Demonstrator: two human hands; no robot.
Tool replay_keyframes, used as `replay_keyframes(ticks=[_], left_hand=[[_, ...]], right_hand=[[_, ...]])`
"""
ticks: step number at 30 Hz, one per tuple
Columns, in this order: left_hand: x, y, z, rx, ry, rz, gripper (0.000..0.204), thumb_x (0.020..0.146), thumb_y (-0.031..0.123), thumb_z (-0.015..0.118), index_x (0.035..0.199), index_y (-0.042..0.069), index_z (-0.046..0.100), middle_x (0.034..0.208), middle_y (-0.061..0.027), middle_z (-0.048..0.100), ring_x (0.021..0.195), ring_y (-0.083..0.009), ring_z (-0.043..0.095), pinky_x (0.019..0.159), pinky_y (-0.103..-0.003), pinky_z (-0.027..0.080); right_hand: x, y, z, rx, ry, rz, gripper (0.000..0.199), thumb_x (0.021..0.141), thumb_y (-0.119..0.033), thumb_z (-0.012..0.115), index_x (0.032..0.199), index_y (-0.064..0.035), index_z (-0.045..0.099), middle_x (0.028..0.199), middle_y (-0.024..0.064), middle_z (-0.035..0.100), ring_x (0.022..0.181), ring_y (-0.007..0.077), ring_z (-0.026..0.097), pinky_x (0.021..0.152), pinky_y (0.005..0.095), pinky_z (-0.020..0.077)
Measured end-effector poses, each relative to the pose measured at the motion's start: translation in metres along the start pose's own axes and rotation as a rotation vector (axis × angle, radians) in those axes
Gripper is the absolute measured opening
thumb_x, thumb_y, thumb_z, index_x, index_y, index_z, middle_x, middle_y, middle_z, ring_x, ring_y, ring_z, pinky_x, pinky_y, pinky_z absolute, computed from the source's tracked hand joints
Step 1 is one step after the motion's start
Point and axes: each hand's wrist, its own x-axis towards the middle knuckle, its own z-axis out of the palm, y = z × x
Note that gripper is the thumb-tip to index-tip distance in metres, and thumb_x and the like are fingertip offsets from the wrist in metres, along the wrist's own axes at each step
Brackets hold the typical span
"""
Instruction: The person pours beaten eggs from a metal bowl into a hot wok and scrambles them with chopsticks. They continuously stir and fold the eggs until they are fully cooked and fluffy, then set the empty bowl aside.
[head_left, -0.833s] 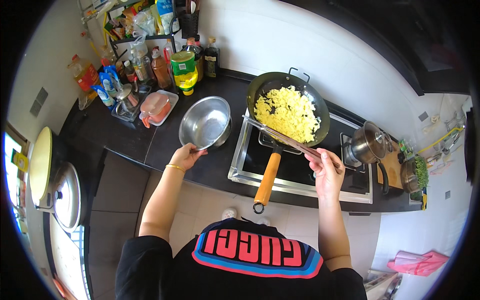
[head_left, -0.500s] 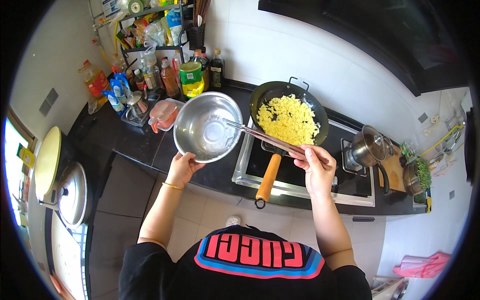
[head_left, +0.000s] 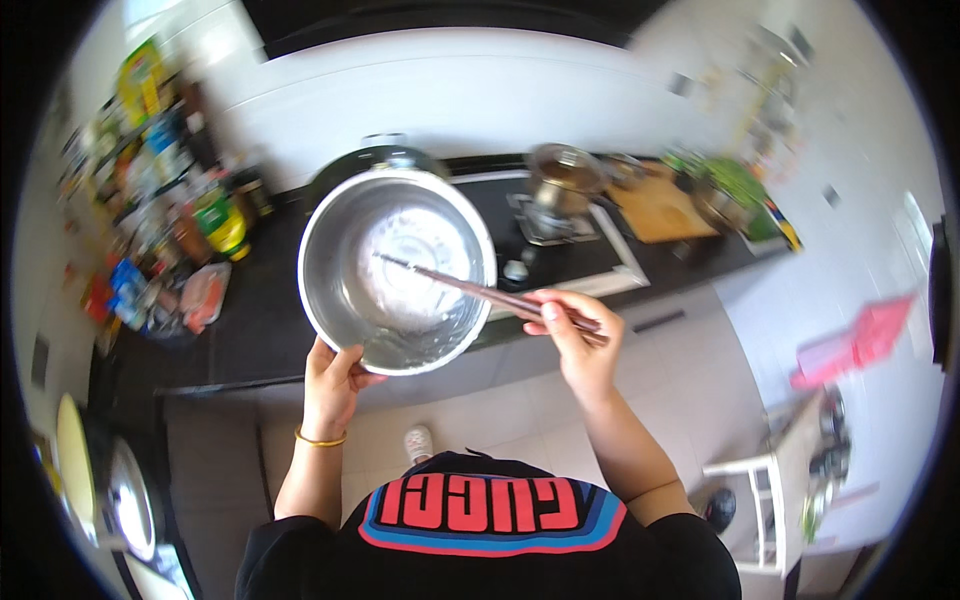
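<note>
Occlusions and blur, head view

The steel bowl [head_left: 397,268] covers nearly all of the dark pan [head_left: 372,156] behind it; only a rim arc shows at 12 o'clock of the bowl. Bottles and packets [head_left: 165,210] at 9 o'clock are motion-smeared, kinds unreadable. The small pot [head_left: 562,172], cutting board [head_left: 664,207] and greens [head_left: 737,181] at 2 o'clock are blurred. The left hand [head_left: 335,375] has its fingertips hidden under the bowl.

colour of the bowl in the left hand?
Shiny silver metal bowl, pale residue inside; left hand grips its near rim. Head view.
</note>
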Motion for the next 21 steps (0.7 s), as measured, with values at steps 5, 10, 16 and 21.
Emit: replay_keyframes(ticks=[5,10,16,21], left_hand=[[-0.009,-0.083,0.091,-0.022,-0.277,-0.310,0.032,0.085,-0.002,0.045,0.116,-0.005,0.040,0.092,-0.0179,0.062,0.072,-0.0245,0.067,0.056,-0.029,0.060],[-0.016,-0.154,0.171,0.031,-0.486,-0.583,0.032,0.085,-0.001,0.046,0.116,-0.003,0.041,0.098,-0.0181,0.061,0.075,-0.0290,0.067,0.064,-0.036,0.060],[0.009,-0.207,0.247,0.132,-0.596,-0.711,0.034,0.083,0.000,0.047,0.117,-0.002,0.043,0.099,-0.0173,0.062,0.077,-0.0295,0.067,0.065,-0.036,0.060],[0.059,-0.265,0.308,0.200,-0.597,-0.742,0.035,0.082,0.001,0.048,0.117,0.002,0.047,0.101,-0.0143,0.063,0.078,-0.0264,0.068,0.065,-0.036,0.059]], right_hand=[[-0.056,-0.029,-0.115,-0.160,0.249,0.144,0.016,0.086,-0.006,0.061,0.095,0.0064,0.062,0.083,0.0131,0.065,0.066,0.0156,0.064,0.057,0.0243,0.0531],[-0.098,-0.039,-0.206,-0.179,0.520,0.224,0.014,0.081,-0.003,0.064,0.095,0.0024,0.063,0.077,0.0065,0.062,0.059,0.0104,0.056,0.052,0.0214,0.0467],[-0.106,-0.006,-0.292,-0.183,0.708,0.207,0.030,0.082,-0.006,0.062,0.110,0.0005,0.057,0.088,0.0044,0.058,0.077,0.0105,0.054,0.072,0.0247,0.0449],[-0.075,0.032,-0.372,-0.099,0.714,0.437,0.036,0.084,-0.013,0.062,0.117,0.0005,0.052,0.091,0.0041,0.058,0.082,0.0108,0.053,0.077,0.0266,0.0444]])
